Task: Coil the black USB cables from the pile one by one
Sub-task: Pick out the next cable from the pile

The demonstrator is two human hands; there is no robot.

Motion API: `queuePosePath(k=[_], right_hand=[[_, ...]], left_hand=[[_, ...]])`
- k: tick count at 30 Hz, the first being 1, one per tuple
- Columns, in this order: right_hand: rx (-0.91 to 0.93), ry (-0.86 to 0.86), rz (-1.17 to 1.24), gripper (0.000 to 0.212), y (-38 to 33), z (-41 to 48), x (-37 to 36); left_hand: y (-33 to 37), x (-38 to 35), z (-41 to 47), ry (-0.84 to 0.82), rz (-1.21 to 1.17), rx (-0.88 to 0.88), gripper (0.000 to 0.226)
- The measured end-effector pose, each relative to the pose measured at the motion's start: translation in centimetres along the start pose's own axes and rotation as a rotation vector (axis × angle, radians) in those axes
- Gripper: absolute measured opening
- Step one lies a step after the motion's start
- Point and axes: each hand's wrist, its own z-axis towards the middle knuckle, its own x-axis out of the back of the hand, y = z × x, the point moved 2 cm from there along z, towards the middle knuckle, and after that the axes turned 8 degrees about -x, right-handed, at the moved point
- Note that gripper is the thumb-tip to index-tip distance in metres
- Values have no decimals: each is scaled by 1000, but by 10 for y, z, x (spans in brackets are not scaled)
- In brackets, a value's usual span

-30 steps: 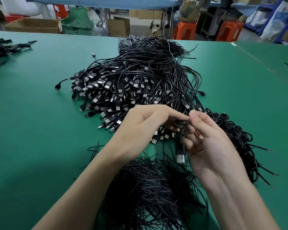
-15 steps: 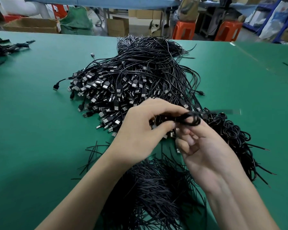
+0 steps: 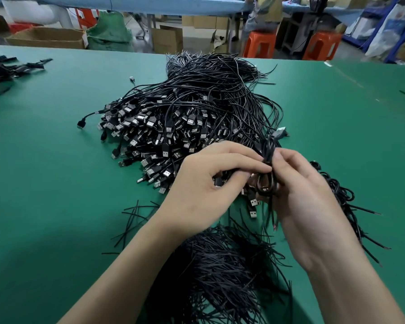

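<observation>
Forearms angle inward over the green table [image 3: 45, 171]; the left hand [image 3: 204, 183] and right hand [image 3: 299, 197] both pinch 1 coiled cable [image 3: 269, 146] with their fingertips, beside the pile [image 3: 185, 118].

A coiled cable [image 3: 268, 150] is pinched between the left hand [image 3: 204, 183] and right hand [image 3: 306, 195] at the pile's [image 3: 185, 118] near right edge. Looped cables [image 3: 341, 195] are laid right of the pile. Thin black strands [image 3: 220, 265] are heaped nearer than it on the green table [image 3: 45, 160].

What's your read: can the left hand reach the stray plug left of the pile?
Probably yes: only bare table lies between left hand and stray plug. But it and the right hand pinch the coiled cable; it must release first.
</observation>
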Motion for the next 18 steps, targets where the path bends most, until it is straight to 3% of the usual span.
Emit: queuePosePath(k=[5, 11, 14, 18], right_hand=[[96, 25, -89, 4, -17, 4, 22], [364, 495, -636, 11, -36, 9, 75], [271, 579, -802, 19, -36, 13, 89], [45, 500, -1212, 42, -31, 16, 92]], left_hand=[[3, 4, 1, -23, 51, 56, 27], [-40, 38, 0, 147, 465, 393, 25], [-65, 59, -2, 192, 638, 526, 33], [-90, 70, 5, 118, 741, 617, 42]])
